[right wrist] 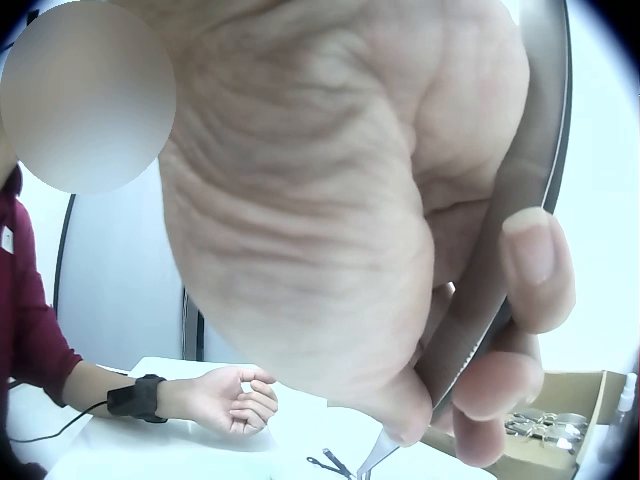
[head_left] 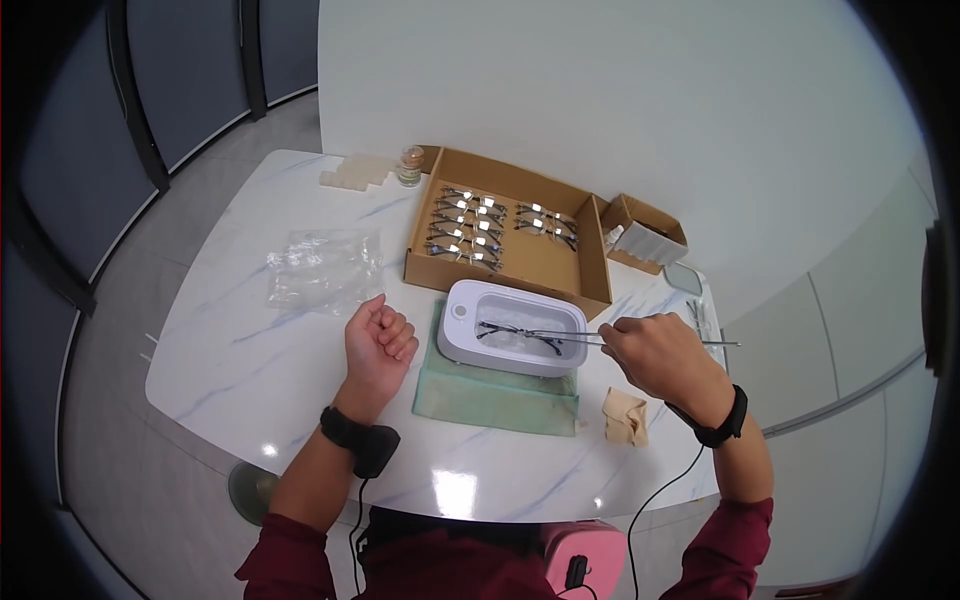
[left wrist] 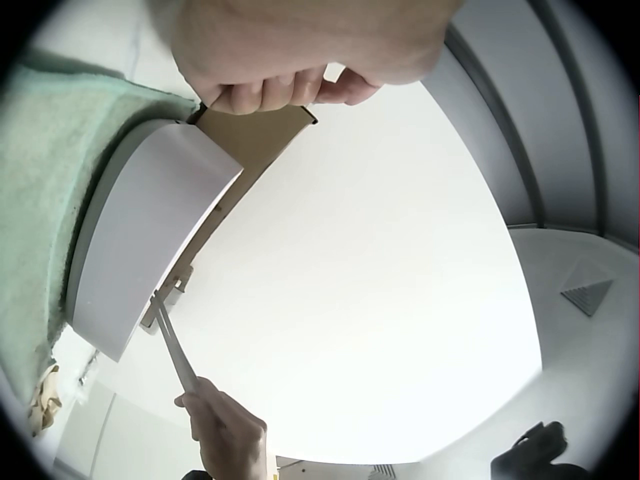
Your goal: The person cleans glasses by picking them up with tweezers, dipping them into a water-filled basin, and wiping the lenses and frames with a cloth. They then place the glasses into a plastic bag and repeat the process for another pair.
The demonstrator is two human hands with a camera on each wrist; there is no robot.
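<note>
My right hand (head_left: 660, 355) grips long metal tweezers (right wrist: 522, 190), their tips reaching over the white ultrasonic cleaner (head_left: 455, 340). At those tips a pair of dark-framed eyeglasses (head_left: 548, 342) shows inside the cleaner's basin, overlapped by the tweezers in the head view. In the right wrist view the dark temples (right wrist: 328, 462) of the eyeglasses appear beside the tips. To the left of the cleaner, my left hand (head_left: 380, 345) hangs with its fingers loosely curled and nothing in them. The left wrist view shows it near the cleaner's end.
Behind the cleaner stands a cardboard box (head_left: 545, 265) with several eyeglasses in rows. A green towel (head_left: 490, 405) lies under the cleaner, a tan cloth (head_left: 625, 415) to its right. Clear plastic bags (head_left: 325, 270), a small jar (head_left: 411, 167) and a smaller box (head_left: 650, 240) are around.
</note>
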